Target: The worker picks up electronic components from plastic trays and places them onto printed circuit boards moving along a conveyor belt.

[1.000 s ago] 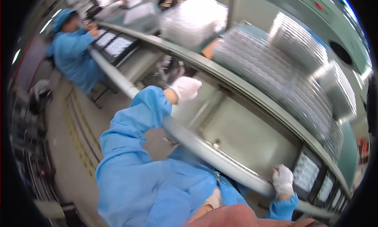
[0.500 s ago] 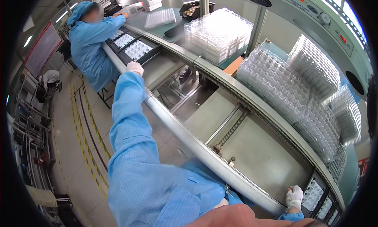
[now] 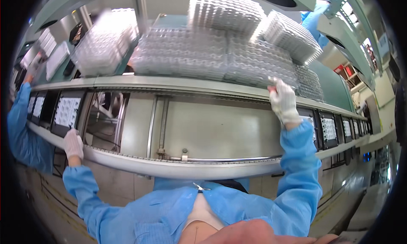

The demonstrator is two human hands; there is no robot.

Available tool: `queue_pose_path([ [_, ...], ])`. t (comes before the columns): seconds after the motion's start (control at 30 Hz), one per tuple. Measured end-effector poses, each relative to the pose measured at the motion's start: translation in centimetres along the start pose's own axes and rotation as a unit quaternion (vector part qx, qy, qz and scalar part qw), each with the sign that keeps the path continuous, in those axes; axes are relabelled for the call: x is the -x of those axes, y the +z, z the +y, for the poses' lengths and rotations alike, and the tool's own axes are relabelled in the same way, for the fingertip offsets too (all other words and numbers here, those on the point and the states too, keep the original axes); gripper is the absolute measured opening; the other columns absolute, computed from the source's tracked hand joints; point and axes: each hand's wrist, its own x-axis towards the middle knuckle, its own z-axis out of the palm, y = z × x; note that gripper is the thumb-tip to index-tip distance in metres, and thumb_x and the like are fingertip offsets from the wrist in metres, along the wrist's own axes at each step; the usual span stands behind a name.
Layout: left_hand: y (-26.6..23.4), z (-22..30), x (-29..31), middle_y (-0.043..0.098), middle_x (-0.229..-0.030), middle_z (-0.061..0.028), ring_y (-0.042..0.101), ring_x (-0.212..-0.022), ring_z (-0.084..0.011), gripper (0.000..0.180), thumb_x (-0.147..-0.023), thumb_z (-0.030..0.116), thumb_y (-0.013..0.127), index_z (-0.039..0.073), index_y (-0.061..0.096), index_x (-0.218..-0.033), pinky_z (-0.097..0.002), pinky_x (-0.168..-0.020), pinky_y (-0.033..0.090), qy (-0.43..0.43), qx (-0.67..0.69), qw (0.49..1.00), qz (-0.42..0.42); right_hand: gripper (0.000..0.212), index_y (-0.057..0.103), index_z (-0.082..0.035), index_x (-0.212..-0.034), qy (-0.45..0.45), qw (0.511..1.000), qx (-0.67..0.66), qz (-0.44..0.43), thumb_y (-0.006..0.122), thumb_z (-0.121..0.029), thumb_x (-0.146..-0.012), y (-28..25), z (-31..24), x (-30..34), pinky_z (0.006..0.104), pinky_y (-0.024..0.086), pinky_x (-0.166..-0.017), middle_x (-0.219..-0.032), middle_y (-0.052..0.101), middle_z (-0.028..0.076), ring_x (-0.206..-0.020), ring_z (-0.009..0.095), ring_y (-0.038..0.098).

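Observation:
My left hand [image 3: 73, 144], in a white glove, is at the near rail of the conveyor. Its fingers curl at the near corner of a black tray [image 3: 73, 94] that carries a white cavity sheet [image 3: 67, 111]; whether they grip the tray is hidden. Over the far rail reaches my right hand [image 3: 283, 101], also gloved, thumb and forefinger a little apart and nothing plain between them. Just beyond its fingertips stands a stack of clear plastic blister trays [image 3: 258, 59]. More black trays with white sheets [image 3: 328, 128] sit on the conveyor to the right of that hand.
The conveyor's near rail [image 3: 169, 169] and far rail [image 3: 178, 84] run left to right, with a screw shaft [image 3: 162, 121] between them. More clear tray stacks [image 3: 182, 53] fill the shelf behind. At far left, a co-worker's blue sleeve [image 3: 19, 112] reaches over the line.
The view has swung right. My right hand has moved from the conveyor by the right-hand trays to the far rail by the clear stacks. My left hand stays near the left-hand black tray.

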Motion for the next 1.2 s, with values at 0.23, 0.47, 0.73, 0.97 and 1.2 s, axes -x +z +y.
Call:
queue_pose_path([
  [0.23,-7.8,16.2,6.0,0.067,-0.094,-0.0246,0.065,-0.090,-0.0420,0.020,-0.082,0.002,0.050,-0.001,0.066,-0.093,-0.0489,-0.083,0.052,0.088,0.069,0.991,-0.079,0.044,0.062,-0.014,-0.129,0.092,0.992,0.071,0.041,0.061,-0.010,-0.085,3.8,8.5,-9.2,0.0440,0.052,-0.089,-0.099,0.071,0.014,-0.095,0.033,0.066],
  [0.47,-13.5,25.4,10.9,0.065,-0.114,-0.0265,0.066,-0.102,-0.0430,0.035,-0.081,0.006,0.062,0.011,0.067,-0.115,-0.0464,-0.085,0.055,0.253,0.203,0.917,-0.234,0.051,0.055,-0.021,-0.143,0.161,0.977,0.057,-0.129,0.054,-0.015,-0.092,7.9,8.5,-14.4,0.0442,0.049,-0.102,-0.126,0.066,0.020,-0.119,0.037,0.062],
  [0.73,-14.6,33.7,9.1,0.043,-0.149,-0.0263,0.069,-0.091,-0.0401,0.058,-0.084,0.012,0.062,0.011,0.050,-0.140,-0.0431,-0.077,0.057,0.481,0.355,0.706,-0.380,0.056,0.054,-0.020,-0.144,0.167,0.969,0.136,-0.122,0.048,-0.008,-0.090,5.6,8.2,-15.5,0.0445,0.047,-0.104,-0.122,0.068,0.020,-0.121,0.038,0.062],
  [0.97,-10.9,39.3,-7.8,0.070,-0.104,-0.0167,0.067,-0.094,-0.0336,0.049,-0.077,-0.003,0.063,0.007,0.064,-0.125,-0.0409,-0.086,0.056,0.500,0.310,0.804,0.089,0.060,0.055,-0.020,-0.143,0.139,0.988,-0.059,-0.005,0.055,0.000,-0.087,3.6,6.8,-12.2,0.0403,0.054,-0.088,-0.098,0.071,0.013,-0.093,0.030,0.068],
  [1.2,-4.9,38.4,-26.6,0.071,-0.100,-0.0129,0.068,-0.096,-0.0312,0.044,-0.086,0.000,0.061,0.014,0.064,-0.127,-0.0400,-0.085,0.057,0.353,0.081,0.931,0.055,0.067,0.053,-0.013,-0.145,-0.015,0.977,-0.209,0.035,0.058,0.009,-0.082,0.5,-2.9,-3.4,0.0363,0.054,-0.079,-0.089,0.065,0.010,-0.083,0.023,0.065],
])
